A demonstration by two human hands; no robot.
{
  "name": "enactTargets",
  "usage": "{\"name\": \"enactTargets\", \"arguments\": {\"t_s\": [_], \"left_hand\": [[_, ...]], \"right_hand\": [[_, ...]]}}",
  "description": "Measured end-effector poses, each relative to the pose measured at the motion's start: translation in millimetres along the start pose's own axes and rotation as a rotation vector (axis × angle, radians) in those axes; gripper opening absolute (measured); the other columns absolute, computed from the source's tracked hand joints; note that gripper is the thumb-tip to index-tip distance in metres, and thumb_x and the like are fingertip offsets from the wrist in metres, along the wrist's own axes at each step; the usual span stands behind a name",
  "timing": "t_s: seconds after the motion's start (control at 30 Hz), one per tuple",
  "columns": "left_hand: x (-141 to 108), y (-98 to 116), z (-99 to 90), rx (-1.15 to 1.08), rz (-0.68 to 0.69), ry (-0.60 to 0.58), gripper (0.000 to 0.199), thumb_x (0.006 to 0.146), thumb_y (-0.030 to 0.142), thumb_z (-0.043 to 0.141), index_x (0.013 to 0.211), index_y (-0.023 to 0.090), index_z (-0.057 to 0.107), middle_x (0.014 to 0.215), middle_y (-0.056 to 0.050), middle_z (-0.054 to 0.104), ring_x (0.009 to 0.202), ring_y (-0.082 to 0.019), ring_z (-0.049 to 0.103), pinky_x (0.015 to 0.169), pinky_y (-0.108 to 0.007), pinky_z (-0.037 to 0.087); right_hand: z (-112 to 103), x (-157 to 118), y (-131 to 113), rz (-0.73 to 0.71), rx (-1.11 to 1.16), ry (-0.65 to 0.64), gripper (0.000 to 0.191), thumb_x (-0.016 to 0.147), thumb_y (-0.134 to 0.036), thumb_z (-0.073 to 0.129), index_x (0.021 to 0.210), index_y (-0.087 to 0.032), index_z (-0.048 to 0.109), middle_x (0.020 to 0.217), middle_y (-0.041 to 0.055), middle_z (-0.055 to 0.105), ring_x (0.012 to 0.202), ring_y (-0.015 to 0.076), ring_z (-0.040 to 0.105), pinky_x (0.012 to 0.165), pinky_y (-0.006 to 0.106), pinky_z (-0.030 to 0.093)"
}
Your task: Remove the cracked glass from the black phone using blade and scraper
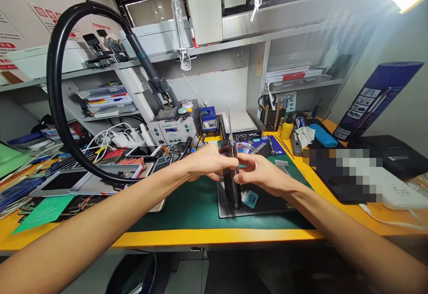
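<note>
A dark, flat device (230,187) with a phone-like shape stands on edge, seen nearly from its side, above a grey perforated mat (267,202). My left hand (209,162) grips its upper left side, fingers closed round it. From the right, my right hand (259,173) pinches a thin dark panel at the device's right side; whether panel and device are joined cannot be made out. A small light-blue piece (250,199) lies on the mat just right of the device. Beneath is a green work mat (187,209).
A soldering station (174,126) with a thick black hose (55,84) arching over the left side stands behind. Trays, phones and cables crowd the left. At right are a yellow bottle (286,129), a blue pouch (324,136) and a white power bank (397,187).
</note>
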State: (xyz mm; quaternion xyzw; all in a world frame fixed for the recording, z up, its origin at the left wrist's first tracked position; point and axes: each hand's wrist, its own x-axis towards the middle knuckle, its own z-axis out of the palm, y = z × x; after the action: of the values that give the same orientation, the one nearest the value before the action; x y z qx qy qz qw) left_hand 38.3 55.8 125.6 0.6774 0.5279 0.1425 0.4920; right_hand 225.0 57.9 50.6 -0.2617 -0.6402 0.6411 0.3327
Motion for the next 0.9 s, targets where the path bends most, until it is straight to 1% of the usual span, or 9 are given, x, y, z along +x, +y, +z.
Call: {"name": "enactTargets", "arguments": {"t_s": [0.1, 0.2, 0.33, 0.4, 0.47, 0.53, 0.67, 0.8, 0.9], "left_hand": [[0.4, -6.2, 4.0, -0.036, 0.04, 0.033, 0.031, 0.075, 0.036, 0.066, 0.103, 0.022, 0.071, 0.097, -0.003, 0.073, 0.093, -0.021, 0.068, 0.075, -0.032, 0.058], [2.9, -13.7, 10.0, -0.069, 0.048, 0.122, 0.028, 0.076, 0.037, 0.066, 0.099, 0.022, 0.07, 0.094, -0.003, 0.074, 0.091, -0.022, 0.07, 0.072, -0.031, 0.058], [5.7, -20.0, 16.8, -0.138, 0.012, 0.255, 0.023, 0.079, 0.036, 0.064, 0.096, 0.021, 0.069, 0.087, -0.003, 0.073, 0.083, -0.022, 0.07, 0.066, -0.031, 0.057], [6.2, -21.8, 20.1, -0.181, 0.002, 0.319, 0.019, 0.082, 0.034, 0.063, 0.093, 0.02, 0.069, 0.085, -0.003, 0.072, 0.081, -0.021, 0.07, 0.065, -0.031, 0.057], [5.9, -23.5, 23.9, -0.227, -0.003, 0.375, 0.018, 0.086, 0.034, 0.063, 0.093, 0.018, 0.067, 0.084, -0.002, 0.071, 0.078, -0.018, 0.069, 0.066, -0.031, 0.057], [4.6, -25.4, 28.3, -0.278, -0.004, 0.422, 0.019, 0.09, 0.034, 0.064, 0.095, 0.016, 0.066, 0.086, -0.002, 0.069, 0.078, -0.016, 0.068, 0.067, -0.031, 0.057], [0.0, -29.9, 38.2, -0.385, 0.006, 0.519, 0.018, 0.09, 0.032, 0.066, 0.095, 0.015, 0.064, 0.087, -0.001, 0.067, 0.077, -0.014, 0.066, 0.068, -0.031, 0.057], [-6.4, -34.3, 48.1, -0.484, 0.053, 0.593, 0.015, 0.086, 0.03, 0.067, 0.088, 0.016, 0.062, 0.08, 0.001, 0.064, 0.075, -0.014, 0.064, 0.066, -0.03, 0.056], [-11.6, -38.1, 53.9, -0.536, 0.088, 0.638, 0.018, 0.079, 0.032, 0.068, 0.091, 0.019, 0.063, 0.078, 0.002, 0.064, 0.075, -0.015, 0.062, 0.066, -0.029, 0.055]], "right_hand": [[-2.5, -1.0, 0.2, -0.025, -0.071, -0.002, 0.026, 0.077, -0.02, 0.068, 0.102, -0.018, 0.064, 0.086, -0.0017, 0.06, 0.067, 0.0103, 0.051, 0.061, 0.025, 0.042], [-4.8, -4.0, -0.4, -0.072, -0.201, 0.028, 0.033, 0.081, -0.024, 0.067, 0.113, -0.018, 0.066, 0.098, 0.0032, 0.067, 0.074, 0.0137, 0.061, 0.064, 0.026, 0.05], [-1.6, -13.0, 2.6, -0.214, -0.474, 0.264, 0.043, 0.085, -0.03, 0.068, 0.126, -0.02, 0.059, 0.123, 0.0107, 0.065, 0.094, 0.0193, 0.067, 0.077, 0.032, 0.057], [4.6, -17.6, 5.3, -0.312, -0.656, 0.39, 0.031, 0.088, -0.03, 0.065, 0.117, -0.019, 0.064, 0.117, 0.0118, 0.065, 0.094, 0.0211, 0.064, 0.08, 0.035, 0.055], [12.9, -20.4, 7.4, -0.398, -0.84, 0.464, 0.016, 0.091, -0.027, 0.06, 0.1, -0.018, 0.069, 0.103, 0.0117, 0.066, 0.088, 0.0218, 0.062, 0.079, 0.037, 0.052], [21.5, -20.7, 8.4, -0.456, -0.996, 0.513, 0.019, 0.094, -0.024, 0.054, 0.091, -0.016, 0.072, 0.093, 0.0117, 0.065, 0.08, 0.0213, 0.059, 0.074, 0.037, 0.049], [35.1, -17.6, 7.7, -0.498, -1.205, 0.601, 0.022, 0.096, -0.018, 0.052, 0.091, -0.012, 0.073, 0.085, 0.0115, 0.063, 0.075, 0.0217, 0.059, 0.068, 0.034, 0.047], [44.7, -17.1, 6.7, -0.499, -1.303, 0.637, 0.023, 0.096, -0.012, 0.051, 0.085, -0.011, 0.071, 0.081, 0.0095, 0.062, 0.072, 0.0206, 0.058, 0.065, 0.033, 0.045], [51.0, -19.2, 7.2, -0.498, -1.328, 0.633, 0.022, 0.094, -0.01, 0.052, 0.082, -0.012, 0.07, 0.08, 0.008, 0.061, 0.07, 0.0201, 0.057, 0.065, 0.032, 0.045]]}}
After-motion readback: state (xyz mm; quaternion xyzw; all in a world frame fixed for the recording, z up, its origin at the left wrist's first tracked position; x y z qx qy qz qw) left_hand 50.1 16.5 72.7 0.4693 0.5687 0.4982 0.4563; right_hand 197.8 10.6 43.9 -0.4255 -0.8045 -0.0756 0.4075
